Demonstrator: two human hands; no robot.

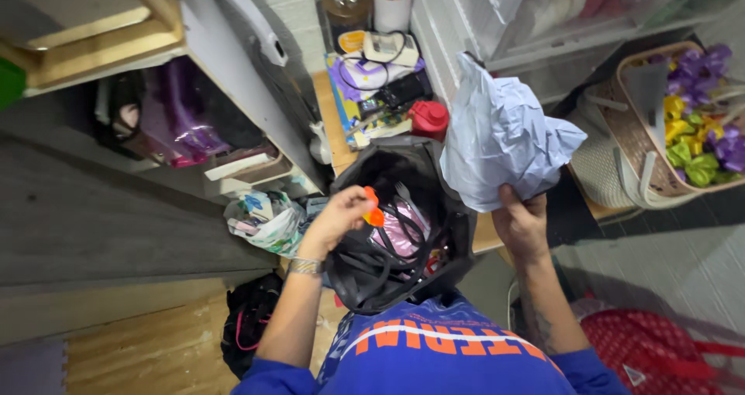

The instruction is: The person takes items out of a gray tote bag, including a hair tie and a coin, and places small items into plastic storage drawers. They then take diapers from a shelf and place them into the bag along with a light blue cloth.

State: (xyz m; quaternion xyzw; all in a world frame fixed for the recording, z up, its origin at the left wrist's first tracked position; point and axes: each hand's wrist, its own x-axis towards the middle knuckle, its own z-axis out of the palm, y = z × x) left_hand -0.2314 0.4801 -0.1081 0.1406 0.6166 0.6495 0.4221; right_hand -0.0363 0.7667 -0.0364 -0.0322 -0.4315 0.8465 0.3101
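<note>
1. Right now the black bag [403,232] sits in the person's lap, just past the blue shirt [442,348], and its mouth gapes open toward the camera.
2. Inside the bag you can see something pink and shiny [400,236] under a tangle of black straps (what it is, I cannot tell).
3. The left hand [341,216] is curled shut at the bag's near left rim, and its fingers pinch a small orange thing [373,209] right over the opening.
4. The right hand [521,223] is closed around the bottom of a crumpled pale blue bag [500,139], held up high just beside the black bag's right rim.
5. My guess at the step: things are being sorted at the open bag, one in each hand, and neither has been let go yet.
6. A next move would call for care: the orange thing is tiny and could slip down among the straps, and the pale bag is puffy, so it needs a wide gap.
7. Farther out, a red-lidded jar [428,118] stands on a cluttered wooden shelf [330,119] past the bag's far rim.
8. A basket of purple and yellow bows [698,108] sits far right, and a white plastic bag [268,220] lies low on the left.
</note>
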